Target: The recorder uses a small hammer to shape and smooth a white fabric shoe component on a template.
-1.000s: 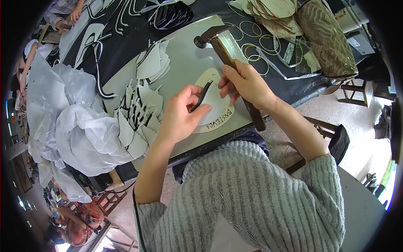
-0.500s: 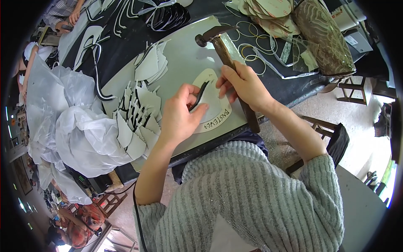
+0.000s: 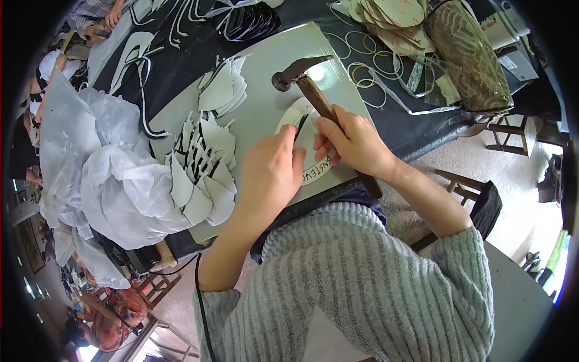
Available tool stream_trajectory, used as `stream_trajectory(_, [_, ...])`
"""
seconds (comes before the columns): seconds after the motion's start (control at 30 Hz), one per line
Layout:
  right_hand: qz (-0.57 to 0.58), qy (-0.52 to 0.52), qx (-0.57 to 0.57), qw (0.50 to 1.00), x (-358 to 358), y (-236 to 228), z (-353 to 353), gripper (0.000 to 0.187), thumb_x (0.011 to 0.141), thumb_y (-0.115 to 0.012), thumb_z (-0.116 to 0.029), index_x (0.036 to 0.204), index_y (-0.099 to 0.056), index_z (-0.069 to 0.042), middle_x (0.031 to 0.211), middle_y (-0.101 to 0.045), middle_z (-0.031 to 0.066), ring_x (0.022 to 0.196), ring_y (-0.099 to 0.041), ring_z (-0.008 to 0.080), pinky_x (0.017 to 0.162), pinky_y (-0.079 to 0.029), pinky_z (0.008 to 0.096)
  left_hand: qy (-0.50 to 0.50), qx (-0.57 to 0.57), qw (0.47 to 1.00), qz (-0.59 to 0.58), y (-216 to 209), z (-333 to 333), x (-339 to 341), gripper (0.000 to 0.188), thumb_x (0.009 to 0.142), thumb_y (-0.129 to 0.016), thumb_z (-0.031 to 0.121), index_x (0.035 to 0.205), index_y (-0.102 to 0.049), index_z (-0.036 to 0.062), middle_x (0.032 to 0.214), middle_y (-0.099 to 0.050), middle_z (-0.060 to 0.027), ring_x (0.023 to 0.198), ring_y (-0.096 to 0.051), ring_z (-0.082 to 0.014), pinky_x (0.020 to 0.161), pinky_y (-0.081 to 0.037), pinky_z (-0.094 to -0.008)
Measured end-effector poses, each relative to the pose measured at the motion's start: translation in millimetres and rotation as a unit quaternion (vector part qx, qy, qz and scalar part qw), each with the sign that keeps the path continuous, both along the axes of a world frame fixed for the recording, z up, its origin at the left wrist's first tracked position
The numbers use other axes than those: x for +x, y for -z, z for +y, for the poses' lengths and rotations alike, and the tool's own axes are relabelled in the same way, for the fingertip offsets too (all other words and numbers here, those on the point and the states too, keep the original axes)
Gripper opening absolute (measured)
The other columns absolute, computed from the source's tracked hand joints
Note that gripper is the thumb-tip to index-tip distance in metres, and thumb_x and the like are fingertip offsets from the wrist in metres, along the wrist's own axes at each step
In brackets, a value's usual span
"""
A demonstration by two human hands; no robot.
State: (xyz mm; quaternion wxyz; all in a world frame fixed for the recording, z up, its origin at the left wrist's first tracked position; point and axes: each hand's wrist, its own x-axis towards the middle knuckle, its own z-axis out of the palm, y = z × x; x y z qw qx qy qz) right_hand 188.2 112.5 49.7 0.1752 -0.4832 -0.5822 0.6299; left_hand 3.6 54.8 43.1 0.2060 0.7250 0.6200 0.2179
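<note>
A claw hammer (image 3: 316, 98) with a wooden handle is gripped in my right hand (image 3: 357, 140), its dark metal head up and to the left over the board. The fingers of that hand curl beside a white rounded pattern piece (image 3: 313, 174) with handwriting along its edge. My left hand (image 3: 270, 168) lies back upward over the pattern's left side, fingers bent and pinched on a narrow black strip (image 3: 301, 128). Part of the strip shows beyond the fingertips; the rest is hidden. Both hands are close together above the grey-green board (image 3: 265, 69).
Left of my hands lie stacks of white cut pieces with black edging (image 3: 205, 160) and a translucent plastic bag (image 3: 123, 187). Elastic loops (image 3: 368, 75), a patterned roll (image 3: 470, 57) and stacked cream pieces (image 3: 392, 18) are at the far right. Another person's hand (image 3: 96, 31) is far left.
My left hand has turned its back upward and shifted right, covering more of the strip and pattern. The hammer head has dropped slightly down and left in my right hand.
</note>
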Motion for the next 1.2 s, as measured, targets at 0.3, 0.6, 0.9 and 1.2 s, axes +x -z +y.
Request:
stream_trajectory(0.3, [0.008,0.021,0.023,0.999,-1,0,-7,0.028,0.105,-0.047,-0.022,0.097,-0.050,0.005,0.084,-0.067,0.0107,0.072,-0.071,0.0153,0.057,-0.057,0.0267,-0.112,-0.180,0.945,-0.249,-5,-1,-27,0.035,0.081,-0.076,0.010,0.107,-0.059,-0.0051,0.070,-0.069,-0.0076,0.061,-0.062,-0.0091,0.060,-0.050,-0.0248])
stream_trajectory(0.6, [-0.009,0.013,0.059,0.998,-1,2,-9,0.028,0.105,-0.048,-0.021,0.094,-0.050,0.005,0.082,-0.068,0.0108,0.071,-0.071,0.0153,0.058,-0.058,0.0268,-0.110,-0.126,0.956,-0.243,5,-6,-25,0.028,0.080,-0.077,0.009,0.100,-0.061,-0.0025,0.069,-0.069,-0.0064,0.058,-0.060,-0.0080,0.057,-0.048,-0.0241])
stream_trajectory(0.9, [-0.014,0.009,0.062,0.998,-1,3,-9,0.028,0.105,-0.048,-0.020,0.094,-0.051,0.005,0.081,-0.067,0.0100,0.071,-0.071,0.0147,0.059,-0.058,0.0269,-0.071,-0.086,0.977,-0.182,4,-7,-20,0.020,0.081,-0.076,0.009,0.091,-0.061,0.0015,0.068,-0.068,-0.0074,0.055,-0.061,-0.0137,0.054,-0.048,-0.0279])
stream_trajectory(1.2, [0.138,0.064,0.009,0.988,6,17,-14,0.031,0.106,-0.048,-0.025,0.096,-0.051,0.004,0.083,-0.068,0.0104,0.068,-0.069,0.0140,0.059,-0.056,0.0285,-0.053,-0.014,0.997,-0.057,9,-11,-12,0.023,0.081,-0.075,0.013,0.091,-0.058,0.0025,0.071,-0.062,-0.0103,0.059,-0.062,-0.0252,0.057,-0.049,-0.0373])
